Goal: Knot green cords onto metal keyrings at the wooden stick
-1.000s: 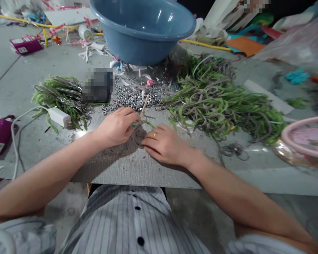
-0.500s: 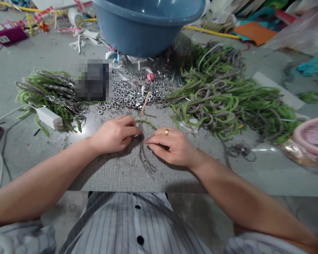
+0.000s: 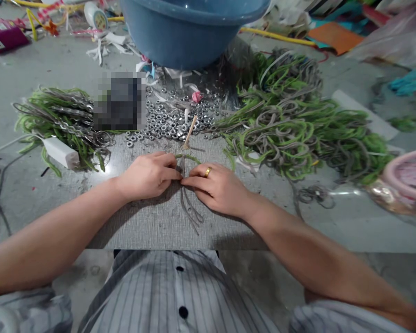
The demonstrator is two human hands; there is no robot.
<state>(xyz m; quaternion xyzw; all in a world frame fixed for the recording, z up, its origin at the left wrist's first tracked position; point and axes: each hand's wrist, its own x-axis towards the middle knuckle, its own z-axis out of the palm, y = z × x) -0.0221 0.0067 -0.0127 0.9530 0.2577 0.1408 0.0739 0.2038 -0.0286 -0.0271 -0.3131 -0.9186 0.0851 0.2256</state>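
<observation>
My left hand (image 3: 151, 175) is closed, thumb and fingers pinching at grey and green cord. My right hand (image 3: 217, 189), a gold ring on one finger, meets it there with its fingertips pinched together. From between the fingertips the loose grey cord ends (image 3: 190, 210) trail toward me over the tabletop. A short piece of green cord (image 3: 190, 157) arches just beyond the hands. Past it, a thin wooden stick (image 3: 190, 132) stands tilted at the edge of a spread of metal nuts (image 3: 166, 124). The exact pinch point is partly hidden by the fingers.
A big blue basin (image 3: 194, 39) stands behind the nuts. Tangled green and grey cords (image 3: 287, 125) heap at right; a cord bundle with metal chains (image 3: 55, 111) lies left beside a white plug block (image 3: 60, 152). A pink-rimmed container (image 3: 407, 173) sits far right. The table's edge (image 3: 180, 247) runs near my body.
My right hand has moved left, its fingertips closing onto the cord beside my left hand. The left hand stays nearly in place. The view has shifted slightly.
</observation>
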